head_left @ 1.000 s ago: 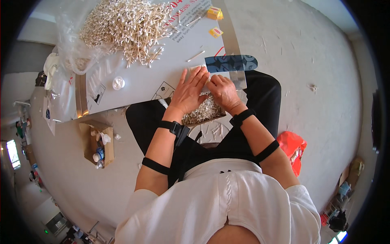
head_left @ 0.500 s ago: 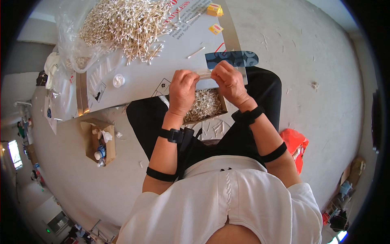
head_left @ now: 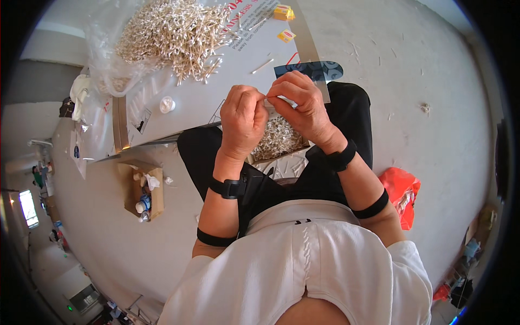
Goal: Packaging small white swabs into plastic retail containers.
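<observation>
My left hand point(head_left: 244, 116) and my right hand point(head_left: 303, 108) meet at their fingertips over the table's near edge. Both are closed in a pinch. A small whitish, film-like piece point(head_left: 287, 101) shows under my right fingers; most of it is hidden. What the left fingertips hold is too small to make out. Below the hands, between my knees, a shallow box point(head_left: 279, 136) is full of short pale pieces, some white-tipped. At the far left of the table lies a big heap of cotton swabs point(head_left: 173, 38), and one loose swab point(head_left: 262, 66) lies apart from it.
A small round white tub point(head_left: 167, 104) stands on the grey table point(head_left: 189, 116) near clear plastic bags point(head_left: 103, 54). Two small yellow packets point(head_left: 284, 12) and a dark patterned slab point(head_left: 319, 70) lie right. An open carton point(head_left: 157, 203) and a red bag point(head_left: 401, 195) are on the floor.
My hands have come together at the fingertips; the whitish strip that was stretched between them is now mostly hidden. The right hand has turned and risen slightly. The whole view has shifted a little.
</observation>
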### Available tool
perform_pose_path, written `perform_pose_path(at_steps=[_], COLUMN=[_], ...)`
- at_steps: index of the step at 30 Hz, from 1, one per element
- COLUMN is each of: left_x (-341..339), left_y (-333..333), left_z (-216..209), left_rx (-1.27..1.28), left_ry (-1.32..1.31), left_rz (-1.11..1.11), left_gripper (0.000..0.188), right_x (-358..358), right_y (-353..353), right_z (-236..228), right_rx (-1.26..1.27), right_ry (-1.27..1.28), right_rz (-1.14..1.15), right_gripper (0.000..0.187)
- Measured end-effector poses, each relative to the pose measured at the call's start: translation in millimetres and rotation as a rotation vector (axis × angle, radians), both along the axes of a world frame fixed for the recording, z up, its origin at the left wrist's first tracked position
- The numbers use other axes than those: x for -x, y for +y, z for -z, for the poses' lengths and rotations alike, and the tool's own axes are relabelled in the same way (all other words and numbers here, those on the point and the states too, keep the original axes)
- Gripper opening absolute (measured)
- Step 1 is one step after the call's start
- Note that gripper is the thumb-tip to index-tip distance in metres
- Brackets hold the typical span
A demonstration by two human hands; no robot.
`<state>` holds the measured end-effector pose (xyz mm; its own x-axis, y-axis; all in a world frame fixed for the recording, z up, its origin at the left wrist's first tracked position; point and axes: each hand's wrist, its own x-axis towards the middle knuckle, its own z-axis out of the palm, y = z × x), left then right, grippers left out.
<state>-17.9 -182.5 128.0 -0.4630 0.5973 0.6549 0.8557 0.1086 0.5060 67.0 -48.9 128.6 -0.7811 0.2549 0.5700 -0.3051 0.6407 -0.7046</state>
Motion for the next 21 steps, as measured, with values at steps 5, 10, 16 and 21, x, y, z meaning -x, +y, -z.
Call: perform_pose_path(at_steps=[5,10,16,21], left_x=[-10.2,-16.9,-19.2,-24.3], left_y=[-1.8,-5.0,-11.3,-15.8], left_z=[-8.8,-14.7,-23.7,-28.4], left_rx=[-0.021,-0.052,-0.086,-0.076], left_ry=[0.033,0.058,0.073,0.007], left_rz=[-0.021,-0.040,-0.043,-0.068], left_gripper=[0.017,0.020,0.021,0.018], right_x=[-0.8,-4.5,-19.0,-37.5], right_y=[-7.0,-6.9,4.9,18.9], right_z=[-6.6,-17.3,-15.7,-15.4], right_rx=[0.058,0.066,-0.004,-0.008], right_ry=[0.051,0.042,0.076,0.072], right_rz=[-0.008,-0.067,-0.016,-0.002], right_gripper=[0.012,0.014,0.013,0.012])
